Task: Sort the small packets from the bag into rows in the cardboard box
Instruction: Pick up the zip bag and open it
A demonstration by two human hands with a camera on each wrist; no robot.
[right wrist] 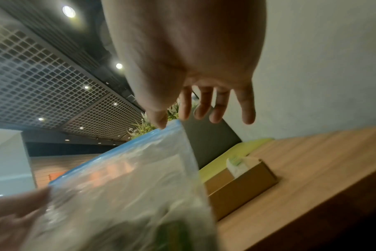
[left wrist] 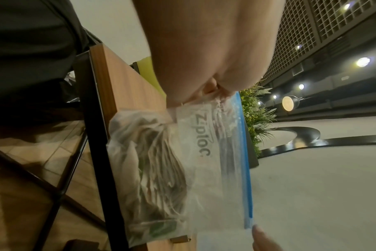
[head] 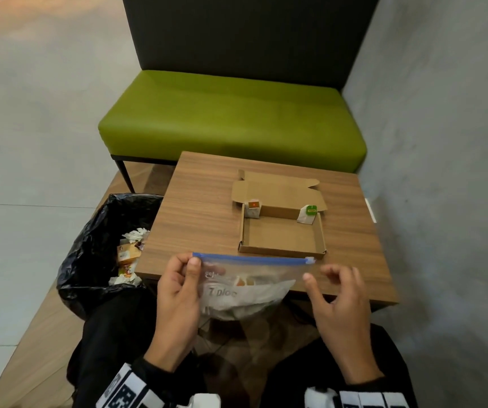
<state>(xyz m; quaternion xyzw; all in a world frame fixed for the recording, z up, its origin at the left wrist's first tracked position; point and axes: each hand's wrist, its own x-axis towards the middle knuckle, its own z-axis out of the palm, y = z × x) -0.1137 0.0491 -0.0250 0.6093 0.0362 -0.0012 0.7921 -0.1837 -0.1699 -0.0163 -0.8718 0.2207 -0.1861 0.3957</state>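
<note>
A clear zip bag (head: 242, 285) with a blue seal strip hangs in front of the table's near edge, holding several small packets (left wrist: 152, 161). My left hand (head: 178, 293) pinches its top left corner between thumb and fingers. My right hand (head: 336, 293) hovers just past the bag's right end with fingers spread and relaxed, holding nothing; in the right wrist view its thumb is close to the bag's (right wrist: 127, 186) blue edge. The open cardboard box (head: 284, 244) sits on the table beyond. A red-labelled packet (head: 253, 209) stands in its far left corner and a green-labelled packet (head: 307, 214) in its far right corner.
The small wooden table (head: 195, 207) stands before a green bench (head: 231, 122). A bin with a black liner (head: 89, 248) and rubbish sits left of the table. A grey wall (head: 442, 142) is close on the right. My dark-clothed legs are below the bag.
</note>
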